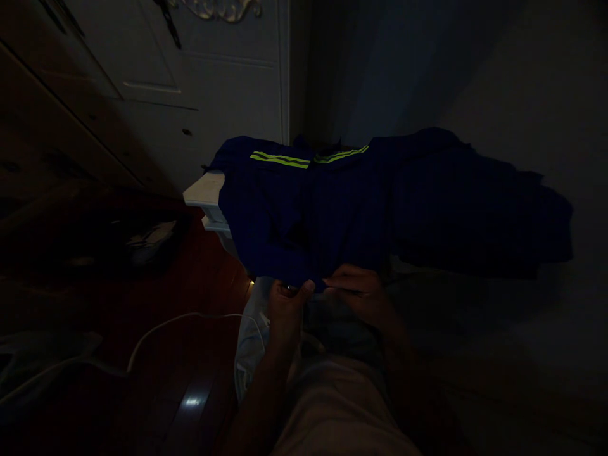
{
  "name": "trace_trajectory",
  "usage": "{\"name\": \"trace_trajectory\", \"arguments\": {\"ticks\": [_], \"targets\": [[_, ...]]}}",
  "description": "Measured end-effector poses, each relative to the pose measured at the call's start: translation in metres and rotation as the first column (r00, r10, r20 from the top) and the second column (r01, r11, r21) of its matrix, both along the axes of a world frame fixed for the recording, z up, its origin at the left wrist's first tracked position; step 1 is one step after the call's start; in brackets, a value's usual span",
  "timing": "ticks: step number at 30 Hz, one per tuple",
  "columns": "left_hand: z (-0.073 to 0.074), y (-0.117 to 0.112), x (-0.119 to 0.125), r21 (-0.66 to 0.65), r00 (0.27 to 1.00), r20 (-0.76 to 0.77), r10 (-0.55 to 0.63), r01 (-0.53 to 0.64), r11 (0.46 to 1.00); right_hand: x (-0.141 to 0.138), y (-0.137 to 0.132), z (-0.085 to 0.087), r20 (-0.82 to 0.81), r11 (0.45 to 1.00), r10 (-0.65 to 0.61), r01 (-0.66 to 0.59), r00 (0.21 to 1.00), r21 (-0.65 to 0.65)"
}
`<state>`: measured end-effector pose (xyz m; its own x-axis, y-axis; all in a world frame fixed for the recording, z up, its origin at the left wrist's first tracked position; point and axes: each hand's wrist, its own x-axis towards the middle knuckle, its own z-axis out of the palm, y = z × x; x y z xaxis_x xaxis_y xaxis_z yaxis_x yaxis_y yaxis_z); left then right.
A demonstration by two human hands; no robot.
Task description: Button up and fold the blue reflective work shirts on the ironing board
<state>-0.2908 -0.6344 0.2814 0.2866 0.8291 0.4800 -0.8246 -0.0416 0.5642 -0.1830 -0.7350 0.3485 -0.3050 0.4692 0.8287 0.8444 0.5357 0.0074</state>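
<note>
A dark blue garment (351,215) with yellow-green stripes lies spread over a white piece of furniture (205,190), its near edge hanging toward me. My left hand (287,304) pinches that near edge, thumb on top. Close beside it on the right, my right hand (358,291) has its fingertips pressed together on the same edge. The light is dim, so seams and folds at the fingertips are hard to make out.
A pale cabinet (228,88) with carved trim stands behind. A white cable (190,315) runs over the dark red floor (209,367) at the left. At far left lies a dim plastic bag (52,348). A pale wall (532,101) is at the right.
</note>
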Motion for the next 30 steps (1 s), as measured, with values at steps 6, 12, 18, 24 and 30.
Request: {"name": "trace_trajectory", "arguments": {"ticks": [6, 12, 18, 24, 30], "targets": [[0.001, 0.003, 0.002, 0.002, 0.998, 0.045, -0.039, 0.039, 0.999, 0.002, 0.002, 0.008, 0.036, 0.996, 0.063, -0.060, 0.997, -0.065], [0.001, 0.007, 0.001, 0.042, 0.999, 0.028, -0.044, 0.043, 0.998, 0.000, 0.006, 0.006, -0.017, 0.998, 0.045, -0.046, 0.999, -0.050], [0.005, -0.001, -0.001, 0.030, 0.999, -0.033, 0.019, -0.018, 0.999, -0.010, 0.006, 0.005, 0.002, 0.996, -0.076, 0.076, 0.997, 0.050], [0.005, -0.007, -0.006, 0.047, 0.999, -0.001, 0.046, -0.046, 0.998, -0.008, -0.006, 0.016, 0.169, 0.998, -0.037, 0.047, 0.985, -0.053], [0.004, -0.004, -0.003, 0.106, 1.000, 0.028, -0.008, 0.005, 0.994, -0.004, -0.004, 0.027, 0.143, 0.964, -0.054, 0.089, 0.988, -0.250]]}}
